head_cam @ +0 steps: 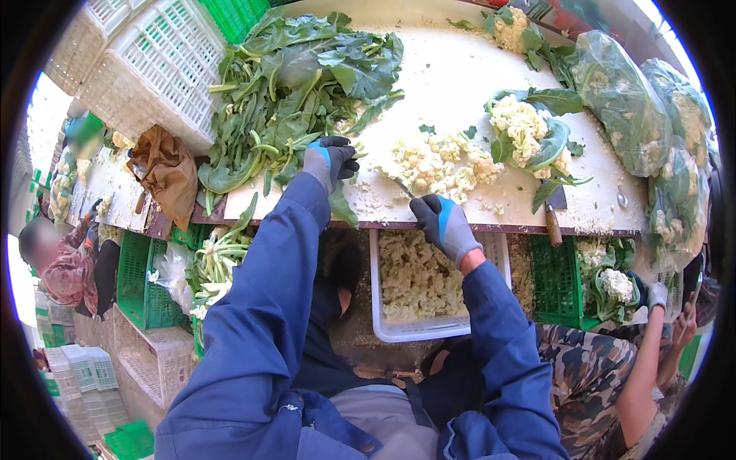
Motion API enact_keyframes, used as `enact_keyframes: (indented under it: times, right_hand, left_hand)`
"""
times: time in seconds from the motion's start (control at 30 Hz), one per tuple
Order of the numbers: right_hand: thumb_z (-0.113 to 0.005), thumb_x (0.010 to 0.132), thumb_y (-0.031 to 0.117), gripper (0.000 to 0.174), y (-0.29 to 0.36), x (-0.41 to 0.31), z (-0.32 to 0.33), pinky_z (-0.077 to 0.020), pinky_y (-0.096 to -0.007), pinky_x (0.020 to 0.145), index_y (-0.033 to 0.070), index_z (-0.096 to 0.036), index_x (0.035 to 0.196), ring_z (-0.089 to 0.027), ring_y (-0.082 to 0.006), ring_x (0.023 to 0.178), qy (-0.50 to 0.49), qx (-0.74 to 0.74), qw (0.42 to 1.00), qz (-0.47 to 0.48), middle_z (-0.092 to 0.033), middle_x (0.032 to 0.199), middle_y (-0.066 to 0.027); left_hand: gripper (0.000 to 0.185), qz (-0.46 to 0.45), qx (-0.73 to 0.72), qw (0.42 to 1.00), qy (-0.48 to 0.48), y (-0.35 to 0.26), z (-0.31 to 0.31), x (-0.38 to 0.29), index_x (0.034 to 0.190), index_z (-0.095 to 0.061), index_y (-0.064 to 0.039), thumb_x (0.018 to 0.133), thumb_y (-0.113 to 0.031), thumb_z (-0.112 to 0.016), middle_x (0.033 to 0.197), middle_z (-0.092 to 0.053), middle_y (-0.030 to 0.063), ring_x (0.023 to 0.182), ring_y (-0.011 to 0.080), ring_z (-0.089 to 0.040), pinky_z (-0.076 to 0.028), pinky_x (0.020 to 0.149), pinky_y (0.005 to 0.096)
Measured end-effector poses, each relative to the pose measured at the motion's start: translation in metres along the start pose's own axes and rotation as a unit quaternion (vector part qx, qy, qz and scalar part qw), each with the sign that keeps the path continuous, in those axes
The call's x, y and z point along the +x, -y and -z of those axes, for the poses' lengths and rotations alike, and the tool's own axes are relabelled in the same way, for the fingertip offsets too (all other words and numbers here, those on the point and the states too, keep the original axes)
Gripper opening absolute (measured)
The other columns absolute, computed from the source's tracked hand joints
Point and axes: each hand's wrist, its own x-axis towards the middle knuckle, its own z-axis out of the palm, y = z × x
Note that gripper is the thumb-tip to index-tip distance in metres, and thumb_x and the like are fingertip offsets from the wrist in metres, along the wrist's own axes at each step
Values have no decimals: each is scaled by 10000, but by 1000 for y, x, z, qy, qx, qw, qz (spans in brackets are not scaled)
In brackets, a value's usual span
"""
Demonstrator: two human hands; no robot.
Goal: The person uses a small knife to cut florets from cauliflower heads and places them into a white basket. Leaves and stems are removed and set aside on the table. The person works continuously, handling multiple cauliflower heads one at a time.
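My right hand (445, 225), in a grey, blue and black glove, grips a small knife (404, 187). Its thin blade points at a heap of cut cauliflower florets (440, 164) on the white tabletop (443, 75); the handle is hidden in my fist. My left hand (332, 162), gloved alike, has its fingers curled at the near edge of a large pile of cauliflower leaves (305, 75). A pale stalk piece (360, 150) shows just past its fingertips; whether it is held is unclear. A partly trimmed cauliflower head (523, 129) lies right of the florets.
Below the table edge stands a white crate (376, 287) of florets. A cleaver (553, 221) overhangs the edge at right, near bagged cauliflowers (624, 103). White crates (155, 69) and a brown bag (164, 172) sit left. A co-worker's arm (641, 368) is close on the right.
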Motion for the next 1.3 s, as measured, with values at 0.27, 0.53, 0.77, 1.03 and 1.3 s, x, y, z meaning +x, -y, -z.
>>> enact_keyframes:
  times: [0.27,0.53,0.77,1.03,1.3]
  right_hand:
    - [-683,1032,472,485,20,0,-10,-489,-337,588,-5,-721,1117,-613,-165,681,-47,203,974,-91,-698,903,-92]
    - [-679,1066,435,490,30,-26,6,-458,-298,552,-9,-697,1272,-598,-129,649,-59,245,966,-65,-689,896,-75]
    - [-643,1117,467,421,-5,-40,34,-426,-317,456,56,-697,1194,-573,-147,522,-53,225,973,-16,-639,792,-47]
    - [-642,1110,470,417,7,-80,46,-420,-292,485,62,-706,1169,-555,-122,549,-84,196,977,-9,-648,794,-28]
    - [-654,1083,446,424,12,-108,50,-427,-314,494,29,-712,1124,-571,-145,559,-98,188,977,-13,-656,815,-70]
  left_hand:
    - [333,-91,3,993,77,-36,20,-47,1410,-690,-29,1081,-86,-695,1086,-775,141,804,237,-764,-638,732,376]
    - [338,-220,-8,973,71,-53,102,-132,1351,-751,-29,1042,-164,-768,1028,-806,77,813,174,-766,-629,738,318]
    - [336,-277,84,954,-78,-38,224,-235,1339,-740,14,1008,-45,-722,1188,-800,96,940,181,-772,-630,866,329]
    - [354,-263,141,943,-146,44,305,-274,1313,-743,29,959,30,-753,1153,-793,65,926,102,-708,-588,848,282]
    - [562,-194,657,686,-248,132,309,-234,1481,-701,-258,967,-473,-772,1652,-545,167,1517,433,-499,-388,1239,627]
